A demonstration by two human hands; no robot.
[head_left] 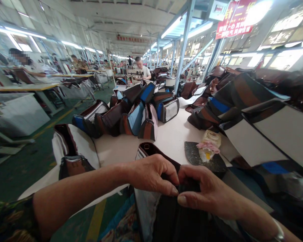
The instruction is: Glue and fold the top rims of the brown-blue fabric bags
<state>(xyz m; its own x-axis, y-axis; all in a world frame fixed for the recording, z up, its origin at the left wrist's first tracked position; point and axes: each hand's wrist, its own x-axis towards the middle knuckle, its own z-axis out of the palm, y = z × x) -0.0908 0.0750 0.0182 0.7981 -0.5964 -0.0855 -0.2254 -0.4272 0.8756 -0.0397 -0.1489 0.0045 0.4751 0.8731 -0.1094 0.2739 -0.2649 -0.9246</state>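
Observation:
Between my hands is a dark bag body (164, 215) with pale lining on its side and a small metal ring near its far top edge. My left hand (155, 174) pinches its dark edge between thumb and fingers. Close beside it, thumb tip nearly meeting the left one, my right hand (204, 188) grips the same edge. The bag's lower part runs out of view toward me. Just beyond my right hand, a dark slab (191, 153) carries a glue-stained bottle (210, 143) with pink cloth around it.
Several unfinished bags (132, 117) stand along the far side of the white table (108, 148). One pale bag (87, 144) sits at the left edge. A tall heap of brown and grey bags (252, 90) rises at right. People work at benches farther off.

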